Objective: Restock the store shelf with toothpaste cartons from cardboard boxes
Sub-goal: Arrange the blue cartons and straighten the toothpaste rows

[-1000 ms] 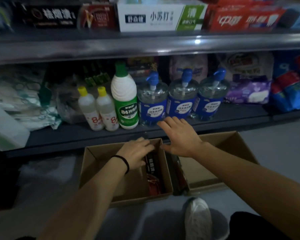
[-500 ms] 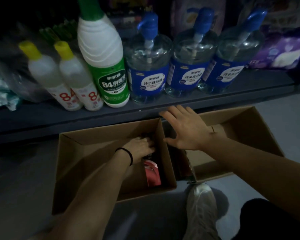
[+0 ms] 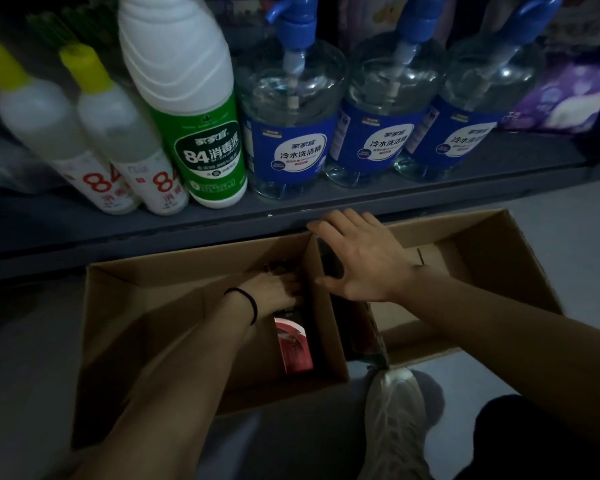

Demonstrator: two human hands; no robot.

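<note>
Both hands sit lower and nearer than a second ago, the view having dropped toward the store shelf (image 3: 291, 220) edge. Below it, two cardboard boxes stand side by side: the left box (image 3: 146, 306) and the right box (image 3: 482, 258). Spread flat, the right hand (image 3: 357, 258) hovers over their shared walls. Inside the left box, the left hand (image 3: 274, 289) curls onto a dark toothpaste carton (image 3: 293, 344); whether it grips is unclear.
</note>
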